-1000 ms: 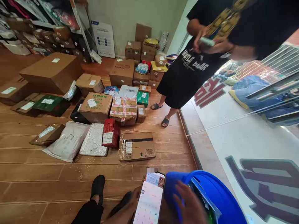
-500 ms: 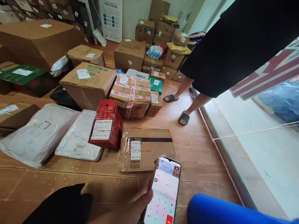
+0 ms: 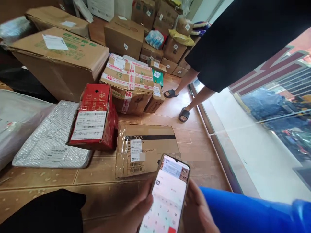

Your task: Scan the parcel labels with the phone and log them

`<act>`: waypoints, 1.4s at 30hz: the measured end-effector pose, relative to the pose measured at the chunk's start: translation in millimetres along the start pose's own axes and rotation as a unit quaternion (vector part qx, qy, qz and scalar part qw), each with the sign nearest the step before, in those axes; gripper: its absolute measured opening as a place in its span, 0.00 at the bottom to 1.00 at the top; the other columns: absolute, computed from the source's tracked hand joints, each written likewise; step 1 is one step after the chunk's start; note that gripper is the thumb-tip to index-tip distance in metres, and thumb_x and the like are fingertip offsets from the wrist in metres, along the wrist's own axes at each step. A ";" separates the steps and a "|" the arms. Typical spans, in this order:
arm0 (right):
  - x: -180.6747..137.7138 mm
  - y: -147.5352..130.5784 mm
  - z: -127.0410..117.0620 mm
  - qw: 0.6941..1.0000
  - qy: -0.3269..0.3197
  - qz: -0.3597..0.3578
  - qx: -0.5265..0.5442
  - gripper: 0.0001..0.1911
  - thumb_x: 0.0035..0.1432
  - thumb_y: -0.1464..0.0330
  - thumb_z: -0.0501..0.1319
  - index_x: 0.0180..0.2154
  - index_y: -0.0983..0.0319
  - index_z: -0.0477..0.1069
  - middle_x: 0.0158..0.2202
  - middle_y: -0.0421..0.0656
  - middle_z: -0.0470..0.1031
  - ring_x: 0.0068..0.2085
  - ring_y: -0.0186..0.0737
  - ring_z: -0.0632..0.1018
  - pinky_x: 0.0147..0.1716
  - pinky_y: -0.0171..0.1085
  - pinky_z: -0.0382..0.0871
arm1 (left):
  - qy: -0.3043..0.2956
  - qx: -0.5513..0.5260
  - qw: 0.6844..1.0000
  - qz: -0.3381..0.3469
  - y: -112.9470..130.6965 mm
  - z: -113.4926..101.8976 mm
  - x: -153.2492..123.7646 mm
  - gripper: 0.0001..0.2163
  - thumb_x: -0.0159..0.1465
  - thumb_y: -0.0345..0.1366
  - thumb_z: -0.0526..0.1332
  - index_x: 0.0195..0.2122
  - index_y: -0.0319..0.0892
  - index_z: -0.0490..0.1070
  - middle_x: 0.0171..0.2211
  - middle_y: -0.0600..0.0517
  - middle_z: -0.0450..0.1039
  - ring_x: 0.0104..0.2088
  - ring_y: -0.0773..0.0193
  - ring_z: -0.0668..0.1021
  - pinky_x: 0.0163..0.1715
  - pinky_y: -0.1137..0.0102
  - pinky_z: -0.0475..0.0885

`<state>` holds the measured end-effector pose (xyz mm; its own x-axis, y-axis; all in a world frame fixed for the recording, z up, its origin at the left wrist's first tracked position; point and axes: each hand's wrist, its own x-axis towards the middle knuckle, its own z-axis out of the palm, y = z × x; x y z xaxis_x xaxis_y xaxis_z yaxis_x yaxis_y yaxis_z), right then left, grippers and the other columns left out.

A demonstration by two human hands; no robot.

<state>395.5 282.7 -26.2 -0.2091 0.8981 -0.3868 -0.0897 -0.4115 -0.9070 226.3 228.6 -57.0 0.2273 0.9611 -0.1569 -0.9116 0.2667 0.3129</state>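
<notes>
Brown floor (image 3: 104, 170), "TOYS" carton (image 3: 149, 144) (also "SPD SYMBIOTE"), phone (image 3: 167, 194) snug between left hand (image 3: 138, 207) and right hand (image 3: 200, 205).

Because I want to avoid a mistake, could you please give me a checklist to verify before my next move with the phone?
1. Left hand grips the phone: ok, thumb along its edge.
2. Right hand grips it too: cannot tell; it is at the phone's right side.
3. Screen lit: ok, keypad showing.
4. White label on the TOYS box not covered by the phone: ok.
5. TOYS box wholly visible: not ok, the phone hides its lower right part.
6. Other person's sandals apart from this box: ok.
</notes>
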 end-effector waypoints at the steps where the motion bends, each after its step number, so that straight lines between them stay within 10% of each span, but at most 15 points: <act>1: -3.7 5.4 13.5 0.998 -0.008 0.056 0.022 0.25 0.48 0.56 0.65 0.48 0.54 0.72 0.50 0.47 0.77 0.53 0.60 0.74 0.44 0.51 0.72 | 0.002 -0.005 1.000 -0.023 3.4 -0.8 -1.0 0.25 0.59 0.52 0.59 0.57 0.56 0.62 0.55 0.53 0.68 0.58 0.49 0.67 0.53 0.57 0.65; 10: -6.9 4.0 44.9 0.987 -0.090 0.129 0.032 0.44 0.38 0.75 0.65 0.59 0.55 0.57 0.50 0.42 0.77 0.46 0.49 0.79 0.44 0.43 0.71 | 0.065 0.036 0.991 -0.110 14.5 -8.8 -1.7 0.38 0.58 0.48 0.59 0.65 0.56 0.39 0.56 0.47 0.67 0.45 0.49 0.75 0.26 0.68 0.75; 24: 0.7 16.9 24.0 0.983 -0.142 0.110 0.035 0.39 0.44 0.74 0.56 0.60 0.54 0.56 0.56 0.37 0.72 0.56 0.45 0.70 0.51 0.40 0.65 | 0.008 0.025 0.996 -0.089 6.7 -16.5 -6.4 0.42 0.54 0.31 0.53 0.65 0.54 0.29 0.54 0.52 0.68 0.43 0.52 0.75 0.36 0.64 0.75; 34: 1.4 10.6 24.9 0.979 -0.183 0.079 0.030 0.40 0.39 0.77 0.56 0.58 0.54 0.59 0.52 0.37 0.75 0.51 0.46 0.74 0.46 0.40 0.69 | 0.027 0.056 0.992 -0.108 9.4 -7.9 -6.6 0.37 0.48 0.28 0.55 0.61 0.56 0.54 0.48 0.51 0.72 0.40 0.53 0.76 0.30 0.65 0.78; 42: -3.1 19.3 24.8 0.984 -0.165 0.056 0.026 0.37 0.44 0.72 0.64 0.58 0.54 0.59 0.44 0.41 0.78 0.43 0.46 0.78 0.37 0.39 0.72 | 0.006 0.045 0.993 -0.106 9.0 -6.8 -10.0 0.42 0.48 0.27 0.54 0.65 0.58 0.42 0.56 0.53 0.65 0.48 0.49 0.73 0.33 0.63 0.77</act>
<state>370.3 268.1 -38.3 -0.5252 0.7512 -0.3998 -0.0972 -0.5197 -0.8488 213.5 220.9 -58.9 0.4067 0.8819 -0.2386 -0.8092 0.4689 0.3540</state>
